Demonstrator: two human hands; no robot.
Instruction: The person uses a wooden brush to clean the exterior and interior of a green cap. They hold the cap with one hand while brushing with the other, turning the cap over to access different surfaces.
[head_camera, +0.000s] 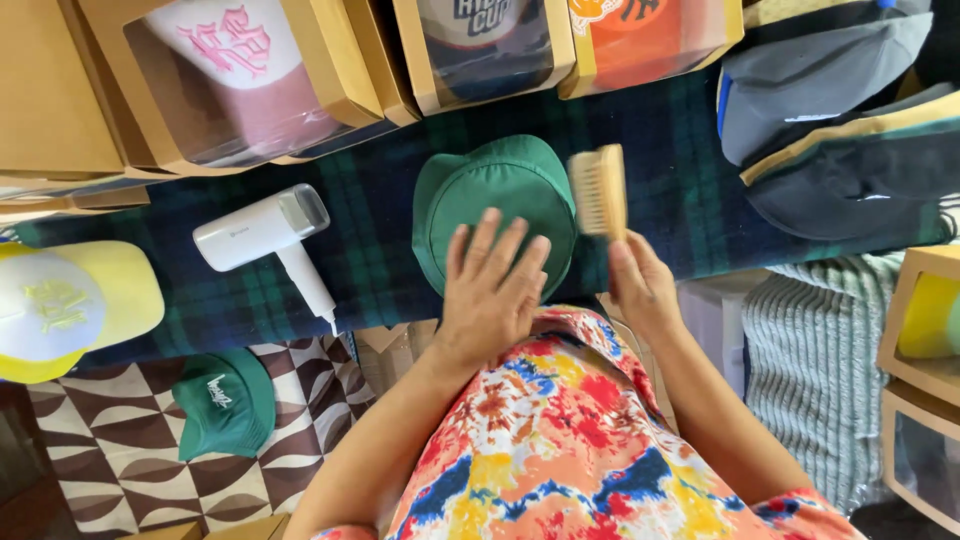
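Left hand (492, 285) lies flat, open, on the green cap (495, 200); right hand (640, 285) grips a wooden brush (600, 190) at the cap's right edge.

The scene is brightly and evenly lit, daylight-like, with the strongest light toward twelve and three o'clock. Glare sits on the clear windows of the cardboard boxes (330, 70) at eleven o'clock, washing out part of what lies behind them, and a small highlight shines on the white handheld steamer (262, 232). Shadows are soft and short; the darkest patch lies at seven o'clock on the floor. The wooden brush (600, 190) is slightly smeared by motion blur. Straight edges bow toward the corners from wide-angle distortion, and the bottom edge looks soft.
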